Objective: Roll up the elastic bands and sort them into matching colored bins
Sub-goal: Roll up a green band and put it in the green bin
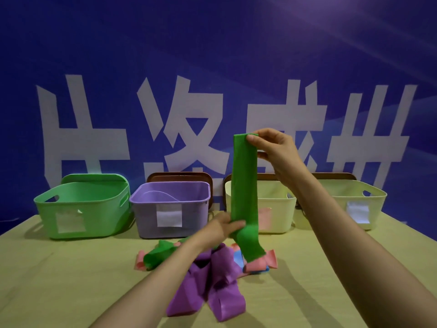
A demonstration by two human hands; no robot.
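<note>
The green band (243,185) hangs vertically as a flat, smooth strip above the table (71,268). The right hand (275,152) pinches its top end; the left hand (221,229) grips its lower part, where it bulges and bends.

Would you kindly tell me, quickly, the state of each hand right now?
Left hand: grips the lower part of the green band.
Right hand: pinches the top end of the same band.
</note>
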